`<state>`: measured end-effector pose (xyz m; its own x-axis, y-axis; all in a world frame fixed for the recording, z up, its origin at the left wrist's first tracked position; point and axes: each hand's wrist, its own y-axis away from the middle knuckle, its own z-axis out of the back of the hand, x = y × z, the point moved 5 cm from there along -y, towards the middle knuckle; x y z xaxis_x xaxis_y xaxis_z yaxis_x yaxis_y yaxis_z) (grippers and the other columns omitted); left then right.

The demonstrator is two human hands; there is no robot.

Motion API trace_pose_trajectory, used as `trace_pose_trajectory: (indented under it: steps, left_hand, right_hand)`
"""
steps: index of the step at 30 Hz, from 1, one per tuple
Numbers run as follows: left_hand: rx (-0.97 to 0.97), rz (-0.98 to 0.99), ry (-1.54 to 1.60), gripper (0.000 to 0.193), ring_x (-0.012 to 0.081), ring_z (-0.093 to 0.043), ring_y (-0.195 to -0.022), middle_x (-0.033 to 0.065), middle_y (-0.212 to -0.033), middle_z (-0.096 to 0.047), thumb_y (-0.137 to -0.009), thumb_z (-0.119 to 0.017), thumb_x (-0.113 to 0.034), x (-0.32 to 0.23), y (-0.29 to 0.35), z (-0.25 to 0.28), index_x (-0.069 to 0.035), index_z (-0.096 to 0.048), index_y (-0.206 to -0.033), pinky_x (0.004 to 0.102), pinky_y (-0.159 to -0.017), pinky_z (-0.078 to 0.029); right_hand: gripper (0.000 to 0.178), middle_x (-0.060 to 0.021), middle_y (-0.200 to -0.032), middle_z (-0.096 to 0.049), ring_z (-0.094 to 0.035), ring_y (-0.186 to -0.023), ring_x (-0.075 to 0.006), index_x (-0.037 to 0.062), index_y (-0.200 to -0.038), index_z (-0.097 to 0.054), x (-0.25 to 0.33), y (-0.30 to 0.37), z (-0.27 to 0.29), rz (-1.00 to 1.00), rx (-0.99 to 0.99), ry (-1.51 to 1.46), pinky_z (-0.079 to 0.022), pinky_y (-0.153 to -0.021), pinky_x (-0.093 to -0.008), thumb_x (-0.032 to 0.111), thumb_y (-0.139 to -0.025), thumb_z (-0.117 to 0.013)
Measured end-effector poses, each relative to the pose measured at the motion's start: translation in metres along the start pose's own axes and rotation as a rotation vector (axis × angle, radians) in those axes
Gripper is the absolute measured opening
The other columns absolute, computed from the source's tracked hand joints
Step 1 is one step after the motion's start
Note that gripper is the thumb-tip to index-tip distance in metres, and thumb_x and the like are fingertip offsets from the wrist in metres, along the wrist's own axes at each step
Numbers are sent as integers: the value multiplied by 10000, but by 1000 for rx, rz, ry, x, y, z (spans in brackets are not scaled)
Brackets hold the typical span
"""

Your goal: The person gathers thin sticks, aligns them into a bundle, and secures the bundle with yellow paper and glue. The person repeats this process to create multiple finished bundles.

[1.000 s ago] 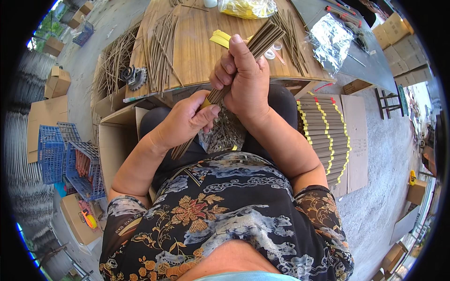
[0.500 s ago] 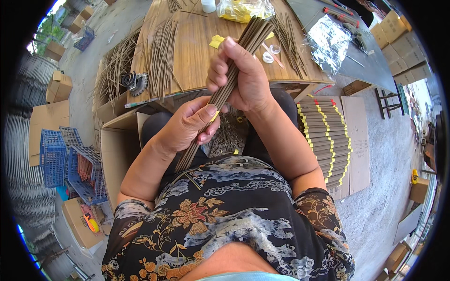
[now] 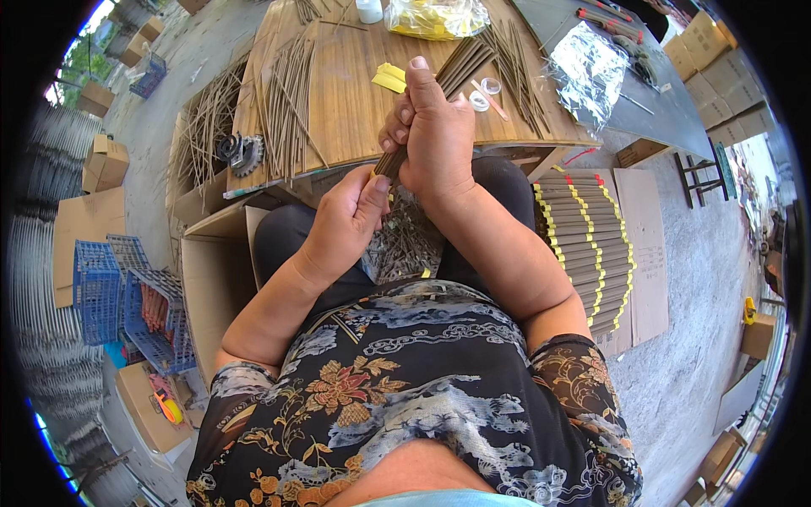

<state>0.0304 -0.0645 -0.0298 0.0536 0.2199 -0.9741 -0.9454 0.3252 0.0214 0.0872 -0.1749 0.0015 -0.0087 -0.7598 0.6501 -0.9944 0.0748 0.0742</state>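
A bundle of thin brown sticks slants up from my lap over the table's front edge. My right hand is wrapped around its middle, thumb pointing up. Lower down, my left hand pinches the bundle's near end between thumb and fingers, where a bit of yellow shows. My left fingers and wrist hide most of that end. Just beyond my right hand, folded yellow strips lie on the wooden table, and a white tape roll lies to the right.
Loose brown sticks cover the table's left part, near a toothed metal piece. A clear bag with yellow contents lies at the back. Yellow-banded bundles sit on cardboard to my right. An open carton stands at my left.
The bundle's lower end, which stuck out below my left hand toward my body, no longer shows there. My left hand has turned more upright, closer to the right hand.
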Motion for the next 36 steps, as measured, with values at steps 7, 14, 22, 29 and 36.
trace_pose_trajectory:
  steps: [7, 14, 22, 29, 36]
  left_hand:
    - [311, 274, 750, 393, 61, -400, -494, 21, -656, -478, -900, -427, -397, -5, 4, 2, -12, -507, -920, 176, -429, -331]
    - [236, 222, 582, 424, 61, -405, -502, 24, -658, -479, -914, -374, -417, 3, 4, 3, -12, -499, -922, 181, -436, -336]
    - [81, 80, 254, 424, 58, -404, -500, 24, -667, -483, -914, -359, -432, 3, 4, 4, -27, -483, -885, 174, -435, -332]
    - [338, 270, 743, 415, 68, -401, -487, 39, -668, -481, -897, -427, -406, -2, 6, -1, 1, -502, -921, 182, -439, -351]
    - [365, 295, 794, 397, 85, -422, -497, 55, -685, -502, -888, -456, -391, 5, 5, -1, -1, -520, -925, 197, -449, -361]
  right_hand:
    - [248, -13, -506, -395, -413, -430, -118, 58, -701, -452, 0, -3, -20, -146, 399, -24, -395, -422, -259, 235, -848, -546]
    - [276, 25, -500, -353, -332, -385, -77, 111, -646, -407, -6, 1, -15, -105, 196, 14, -322, -361, -239, 243, -855, -529]
    - [300, 27, -493, -338, -319, -386, -77, 116, -607, -397, -5, 3, -16, -89, 141, 48, -300, -356, -231, 230, -850, -532]
    - [320, 41, -485, -309, -298, -388, -71, 127, -598, -387, -2, 6, -17, -165, 239, -46, -273, -357, -220, 253, -854, -531]
    - [316, 44, -484, -311, -297, -383, -66, 123, -615, -392, -4, 5, -17, -162, 318, -63, -286, -358, -223, 267, -862, -526]
